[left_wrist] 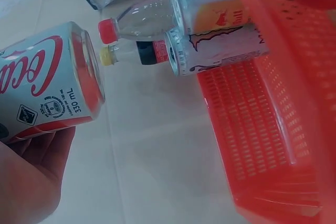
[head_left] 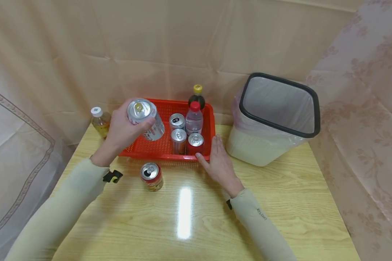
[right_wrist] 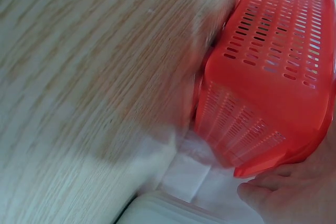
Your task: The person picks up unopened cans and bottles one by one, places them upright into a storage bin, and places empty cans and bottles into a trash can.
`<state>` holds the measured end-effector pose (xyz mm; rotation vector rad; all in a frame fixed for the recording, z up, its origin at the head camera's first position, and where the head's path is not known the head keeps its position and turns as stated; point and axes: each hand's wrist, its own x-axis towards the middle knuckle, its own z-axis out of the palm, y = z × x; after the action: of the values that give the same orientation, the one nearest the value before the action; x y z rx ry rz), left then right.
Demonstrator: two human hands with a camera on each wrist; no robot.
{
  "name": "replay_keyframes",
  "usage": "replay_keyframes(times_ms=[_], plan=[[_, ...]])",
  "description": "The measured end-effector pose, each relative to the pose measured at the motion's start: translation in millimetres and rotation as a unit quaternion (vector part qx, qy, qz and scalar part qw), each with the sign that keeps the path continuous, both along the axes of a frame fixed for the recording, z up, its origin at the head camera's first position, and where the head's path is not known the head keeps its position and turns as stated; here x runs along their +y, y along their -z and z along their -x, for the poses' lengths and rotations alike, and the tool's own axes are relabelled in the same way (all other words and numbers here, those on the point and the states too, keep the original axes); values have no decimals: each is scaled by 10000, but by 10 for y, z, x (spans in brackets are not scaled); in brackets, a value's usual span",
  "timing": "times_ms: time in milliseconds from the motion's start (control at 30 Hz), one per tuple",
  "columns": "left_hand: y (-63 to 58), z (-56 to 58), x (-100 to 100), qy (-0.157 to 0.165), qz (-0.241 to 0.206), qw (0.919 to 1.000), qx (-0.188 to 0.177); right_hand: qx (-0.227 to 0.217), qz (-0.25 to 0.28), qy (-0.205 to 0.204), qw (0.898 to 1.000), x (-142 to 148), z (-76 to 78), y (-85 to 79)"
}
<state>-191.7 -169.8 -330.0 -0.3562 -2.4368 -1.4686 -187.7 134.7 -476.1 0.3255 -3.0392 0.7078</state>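
Observation:
My left hand (head_left: 121, 127) grips a silver-white Coca-Cola can (head_left: 155, 129) and holds it tilted over the left part of a red plastic basket (head_left: 153, 156). In the left wrist view the can's red lettering and base show. My right hand (head_left: 220, 167) rests at the basket's front right corner, fingers straight along the side and thumb at the front rim. Inside the basket's right half stand several cans, among them a red can (head_left: 195, 148), and a clear bottle with a red cap (head_left: 194, 117). Behind it is a dark bottle with a yellow cap (head_left: 197, 97).
A red and yellow can (head_left: 151, 177) stands on the wooden table (head_left: 212, 224) in front of the basket. Left of the basket is a white-capped bottle (head_left: 101, 122) with a yellow label. A lined bin (head_left: 254, 145) with a black rim stands at the right, before a hanging cloth.

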Motion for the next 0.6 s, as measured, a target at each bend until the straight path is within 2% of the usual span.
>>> replay_keyframes(times_ms=[300, 467, 600], plan=[[-70, 296, 189, 80, -41, 9999, -58, 4, -57, -5, 10000, 0, 4, 16], [-66, 428, 233, 1, 105, 9998, -175, -43, -18, 3, 10000, 4, -3, 11], [-93, 560, 260, 19, 257, 9991, -344, 121, 31, -62, 9999, 10, -3, 22]])
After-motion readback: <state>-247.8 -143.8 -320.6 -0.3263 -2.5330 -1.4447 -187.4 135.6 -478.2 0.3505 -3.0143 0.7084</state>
